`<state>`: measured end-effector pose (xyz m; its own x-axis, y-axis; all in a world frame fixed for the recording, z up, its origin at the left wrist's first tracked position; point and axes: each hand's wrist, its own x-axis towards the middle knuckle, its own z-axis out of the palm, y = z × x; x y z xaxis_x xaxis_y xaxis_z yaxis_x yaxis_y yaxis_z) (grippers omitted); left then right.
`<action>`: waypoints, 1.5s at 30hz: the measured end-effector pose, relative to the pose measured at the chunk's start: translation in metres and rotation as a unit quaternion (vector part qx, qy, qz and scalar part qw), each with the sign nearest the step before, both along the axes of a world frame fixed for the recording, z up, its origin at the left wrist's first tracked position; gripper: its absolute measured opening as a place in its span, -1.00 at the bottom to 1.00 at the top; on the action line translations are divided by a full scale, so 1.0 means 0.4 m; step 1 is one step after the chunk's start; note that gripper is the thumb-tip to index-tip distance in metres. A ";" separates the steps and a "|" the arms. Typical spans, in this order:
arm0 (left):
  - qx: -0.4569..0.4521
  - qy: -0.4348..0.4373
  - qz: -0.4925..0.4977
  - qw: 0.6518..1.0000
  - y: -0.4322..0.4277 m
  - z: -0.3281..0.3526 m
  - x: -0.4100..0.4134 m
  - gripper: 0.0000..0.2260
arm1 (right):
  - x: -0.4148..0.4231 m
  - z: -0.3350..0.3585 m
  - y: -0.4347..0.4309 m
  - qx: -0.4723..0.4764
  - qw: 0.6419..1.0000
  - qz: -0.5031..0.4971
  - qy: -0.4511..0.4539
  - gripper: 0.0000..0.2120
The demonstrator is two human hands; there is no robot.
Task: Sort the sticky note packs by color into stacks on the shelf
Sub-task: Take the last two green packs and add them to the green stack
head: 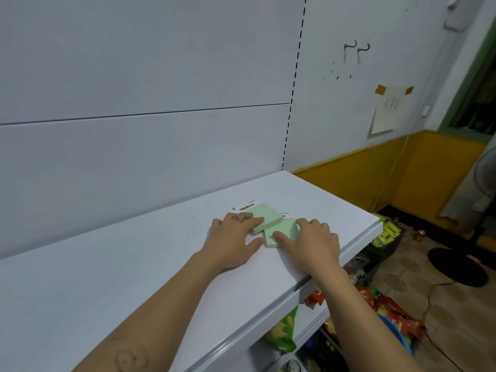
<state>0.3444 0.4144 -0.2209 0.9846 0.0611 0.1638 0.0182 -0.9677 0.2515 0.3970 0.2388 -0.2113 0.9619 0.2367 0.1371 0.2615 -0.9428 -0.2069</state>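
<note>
Fingers [245, 217] of the left hand [230, 237] lie flat on the upper green pack [265, 212]; the right hand [315, 241] pinches the lower green pack [285, 229], by the right edge of the shelf [134, 264].

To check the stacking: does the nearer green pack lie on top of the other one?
No. The nearer green pack lies flat on the shelf, beside the farther green pack, not on it.

I read the shelf [134, 264] as smooth white painted metal with a soft sheen, and the back panel [134, 157] looks the same. The packs [268, 214] are matt pale-green paper; I can't tell whether they have a wrap. The bags [389, 315] are glossy, crinkled plastic, and the wall sheet [386, 114] is matt paper.
</note>
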 end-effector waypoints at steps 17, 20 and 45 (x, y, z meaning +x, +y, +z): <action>-0.134 -0.074 0.152 0.976 0.036 -0.007 -0.051 -0.73 | 0.072 0.012 -0.008 0.104 0.990 -0.079 0.045 -0.54; -0.121 -0.077 0.189 0.971 0.042 0.006 -0.057 -0.69 | 0.082 0.012 0.001 0.156 0.981 -0.094 0.068 -0.55; -0.243 0.018 0.194 0.950 0.049 0.015 -0.042 -0.10 | 0.099 -0.004 0.020 0.383 0.920 0.006 0.078 -0.72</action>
<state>0.3274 0.4339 -0.2149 0.8768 0.4807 -0.0107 0.3678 -0.6562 0.6588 0.4367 0.2467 -0.2130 0.9820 0.1378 0.1291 0.1816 -0.5022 -0.8455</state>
